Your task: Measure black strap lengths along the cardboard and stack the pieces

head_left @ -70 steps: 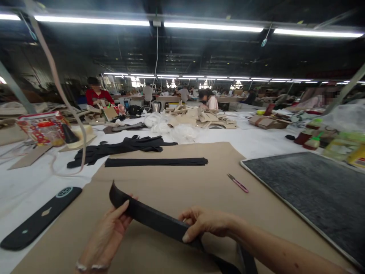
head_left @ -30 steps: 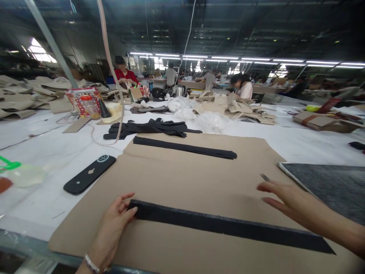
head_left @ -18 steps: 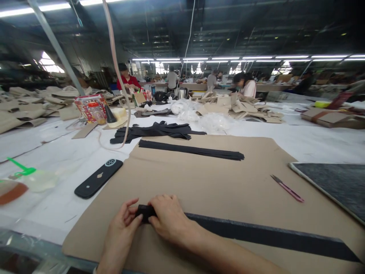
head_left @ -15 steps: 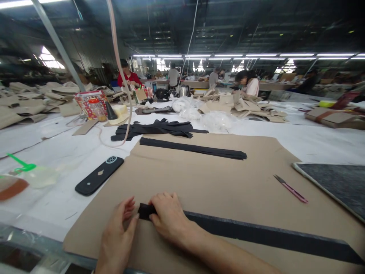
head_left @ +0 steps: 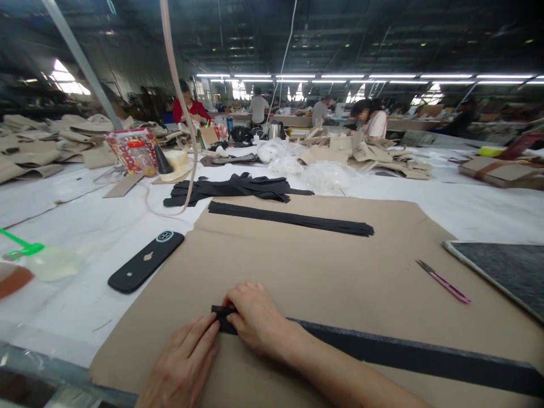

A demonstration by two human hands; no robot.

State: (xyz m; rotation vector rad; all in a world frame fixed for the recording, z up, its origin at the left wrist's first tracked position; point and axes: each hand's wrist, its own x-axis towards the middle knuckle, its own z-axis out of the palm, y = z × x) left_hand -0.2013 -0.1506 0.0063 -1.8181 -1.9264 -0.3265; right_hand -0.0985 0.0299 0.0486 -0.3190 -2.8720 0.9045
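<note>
Work surface: white tabletop (head_left: 76, 221) partly covered by brown sheet (head_left: 331, 272), metal edge (head_left: 51, 362) seen at lower left
Left hand (head_left: 182, 357): fingers held together and stretched out, tips set at left end of black strip (head_left: 408, 352); thumb hidden, so whether anything is pinched cannot be told
Right hand (head_left: 257, 320): close beside left, fingers curled over black strip near its left end, thumb at near edge, strip gripped
Strip position: laid across near part of brown sheet, slanted down to right, middle hidden by right wrist and forearm; paler line seen along far edge; end between hands mostly covered, exact fold unclear
Left side: phone (head_left: 147, 262) laid at sheet's edge, camera side up; green-topped container (head_left: 51, 262) farther left
Right side: pink-handled snips (head_left: 444, 281) laid on sheet, grey panel (head_left: 505, 272) beyond
Far part of sheet: flat bundle of black strips (head_left: 289, 220)
Behind sheet: loose black heap (head_left: 238, 188), clear plastic (head_left: 327, 177), tan pieces (head_left: 382, 158)
Background: person in red (head_left: 193, 111) and others seated, tube lights (head_left: 293, 76) hung overhead
</note>
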